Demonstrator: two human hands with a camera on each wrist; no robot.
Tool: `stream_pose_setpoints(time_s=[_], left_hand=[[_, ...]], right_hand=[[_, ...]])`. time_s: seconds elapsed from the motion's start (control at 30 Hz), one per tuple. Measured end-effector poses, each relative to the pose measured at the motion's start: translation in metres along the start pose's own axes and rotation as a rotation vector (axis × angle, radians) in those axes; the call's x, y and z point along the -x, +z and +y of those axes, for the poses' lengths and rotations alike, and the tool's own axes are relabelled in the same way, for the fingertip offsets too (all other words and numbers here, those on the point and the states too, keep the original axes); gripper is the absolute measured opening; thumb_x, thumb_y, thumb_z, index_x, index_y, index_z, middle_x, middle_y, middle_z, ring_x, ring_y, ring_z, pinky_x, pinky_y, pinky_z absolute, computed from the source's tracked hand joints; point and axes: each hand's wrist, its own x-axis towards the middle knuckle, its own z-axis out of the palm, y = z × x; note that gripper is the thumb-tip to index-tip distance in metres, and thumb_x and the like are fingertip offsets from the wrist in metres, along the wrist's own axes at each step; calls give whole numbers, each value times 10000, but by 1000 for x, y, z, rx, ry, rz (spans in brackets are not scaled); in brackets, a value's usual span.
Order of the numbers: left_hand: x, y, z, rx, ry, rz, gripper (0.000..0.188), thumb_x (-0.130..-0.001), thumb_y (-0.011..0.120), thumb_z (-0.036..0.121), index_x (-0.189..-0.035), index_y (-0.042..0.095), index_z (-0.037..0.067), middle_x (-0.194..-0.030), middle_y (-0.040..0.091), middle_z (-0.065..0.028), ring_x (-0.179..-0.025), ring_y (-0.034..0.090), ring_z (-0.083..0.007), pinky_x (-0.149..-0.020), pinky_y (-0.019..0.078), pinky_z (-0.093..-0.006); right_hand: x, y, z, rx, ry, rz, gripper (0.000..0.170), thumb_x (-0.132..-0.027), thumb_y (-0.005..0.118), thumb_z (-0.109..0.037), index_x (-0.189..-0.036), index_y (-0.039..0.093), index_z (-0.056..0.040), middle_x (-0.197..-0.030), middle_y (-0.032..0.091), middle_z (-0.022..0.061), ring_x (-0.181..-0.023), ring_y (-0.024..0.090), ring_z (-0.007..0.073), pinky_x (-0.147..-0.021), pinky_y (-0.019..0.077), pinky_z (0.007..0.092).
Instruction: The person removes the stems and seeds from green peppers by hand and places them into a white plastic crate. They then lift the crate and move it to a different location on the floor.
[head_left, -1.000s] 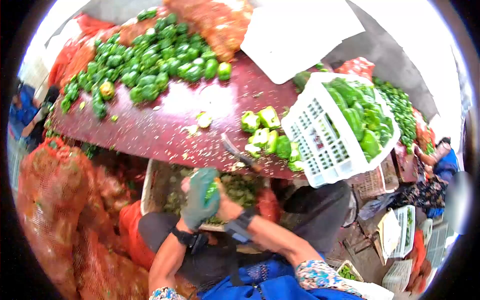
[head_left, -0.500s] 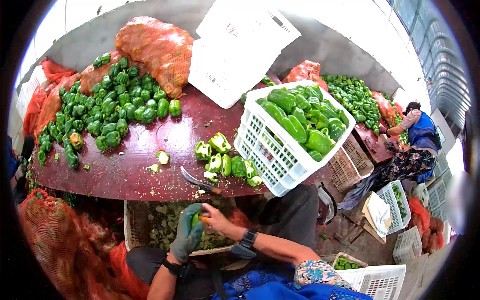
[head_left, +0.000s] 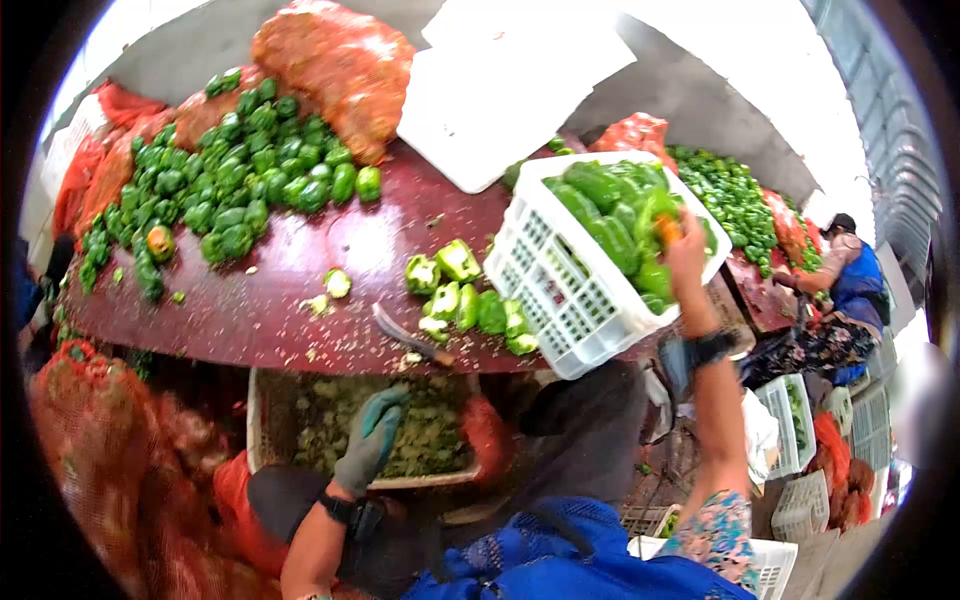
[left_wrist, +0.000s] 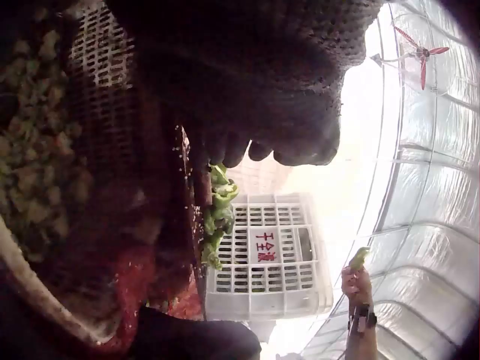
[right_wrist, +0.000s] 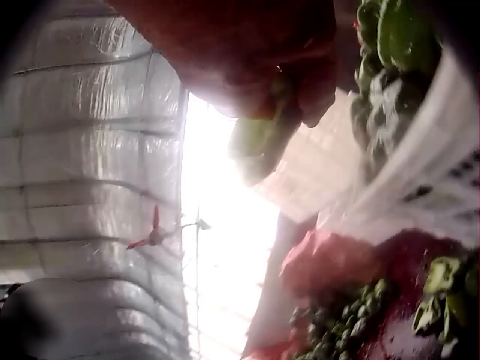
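Now that the right hand (head_left: 688,262) has parted from the gloved left hand (head_left: 369,440) and pinches a green pepper (right_wrist: 259,142) at the white crate (head_left: 600,328), the left's fingers rest loose above the lower bin (head_left: 258,425), and that pepper's trimming seems finished.

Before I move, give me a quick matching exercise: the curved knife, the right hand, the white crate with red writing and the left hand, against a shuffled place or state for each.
Column one
1. curved knife
2. right hand
3. white crate
4. left hand

Column two
A. bare, holding a single pepper
B. gloved
C. lying on the dark red table
D. filled with green peppers

Pairs: 1-C, 2-A, 3-D, 4-B
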Motion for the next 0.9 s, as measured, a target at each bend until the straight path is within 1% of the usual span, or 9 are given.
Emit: stream_pose_setpoints(time_s=[0.07,0.17,0.2,0.27,0.4,0.43,0.63,0.67,0.9], left_hand=[[6,6,11,127,-47,12,421,-1013,534,351,-1308,565,51,-1305,558,-112,-1193,539,-259,-991,452,-409],[3,3,2,71,-54,-6,437,-1016,530,355,-1327,548,48,-1291,557,-108,-1159,552,-247,-963,466,-401],[2,1,2,51,-64,-7,445,-1016,528,360,-1332,544,47,-1286,557,-110,-1156,553,-247,-958,469,-402],[2,-3,-6,29,-89,-24,454,-1016,524,360,-1340,537,42,-1267,560,-116,-1148,553,-246,-954,474,-409],[-2,-6,-15,-64,-72,-18,431,-1017,511,332,-1331,545,38,-1275,564,-137,-1143,570,-272,-946,481,-431],[-2,-7,-18,-96,-65,-26,431,-1018,506,337,-1329,546,41,-1273,566,-141,-1139,572,-283,-946,480,-436],[-2,-11,-20,-70,-121,-64,410,-1001,522,333,-1298,560,52,-1216,587,-154,-1089,582,-337,-921,474,-455],[-3,-13,-34,-133,-58,-71,356,-1024,517,271,-1318,560,75,-1207,592,-65,-969,549,-146,-826,473,-342],[-9,-18,-35,-225,-48,-2,358,-1018,513,282,-1301,559,68,-1200,592,-128,-1035,588,-265,-865,486,-430]], right_hand=[[-39,-9,8,428,121,-64,500,-942,596,-344,-1290,510,3,-1045,640,236,-924,633,381,-801,502,450],[-25,8,-15,539,-647,321,447,-953,586,-233,-1324,481,-5,-1073,631,225,-946,618,367,-828,491,449],[1,17,-42,346,-401,102,380,-928,594,-110,-1288,522,-14,-1096,631,206,-988,616,348,-849,487,432],[46,59,-43,127,-463,-162,307,-848,671,-40,-1150,619,-17,-1045,646,149,-903,648,284,-805,518,373],[112,172,3,73,-396,-494,346,-808,742,-172,-1102,612,-45,-1018,674,152,-840,672,294,-756,534,397],[115,192,6,3,-153,-619,348,-815,730,-191,-1105,601,-48,-941,685,172,-811,676,331,-740,528,440],[113,283,27,461,-36,-660,401,-780,683,-392,-1023,674,-73,-862,695,203,-848,672,406,-714,524,512],[112,289,28,501,-64,-654,381,-771,677,-393,-971,685,-69,-859,693,208,-854,672,411,-722,526,512],[78,303,82,417,-335,-652,251,-783,618,-258,-777,706,-23,-800,691,182,-747,679,341,-698,526,436]])
